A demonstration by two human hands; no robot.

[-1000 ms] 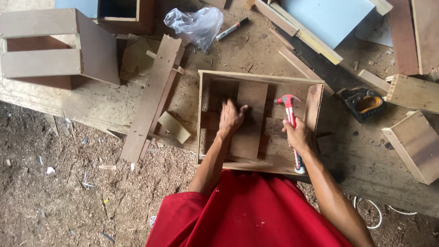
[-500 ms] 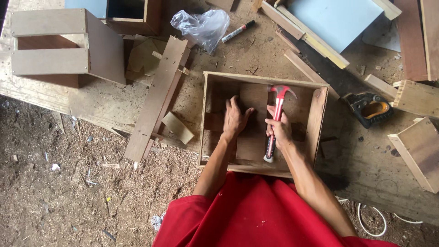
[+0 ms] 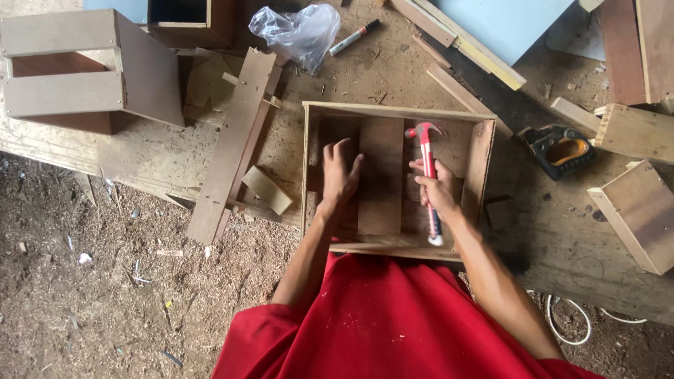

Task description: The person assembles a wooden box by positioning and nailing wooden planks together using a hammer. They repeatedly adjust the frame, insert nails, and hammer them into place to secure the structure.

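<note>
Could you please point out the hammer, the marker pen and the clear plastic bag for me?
hammer point(image 3: 429, 179): head view, on its red handle.
marker pen point(image 3: 353, 38): head view, mid-barrel.
clear plastic bag point(image 3: 298, 31): head view, crumpled middle.

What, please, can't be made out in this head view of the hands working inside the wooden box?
- Head view: what lies under the left hand; the palm covers that part of the wooden box.
- Head view: any nail near the hammer; too small to tell.
- Head view: the middle of the hammer's handle, wrapped by the right hand.
- Head view: the box's near corners, hidden by the red shirt.
</note>
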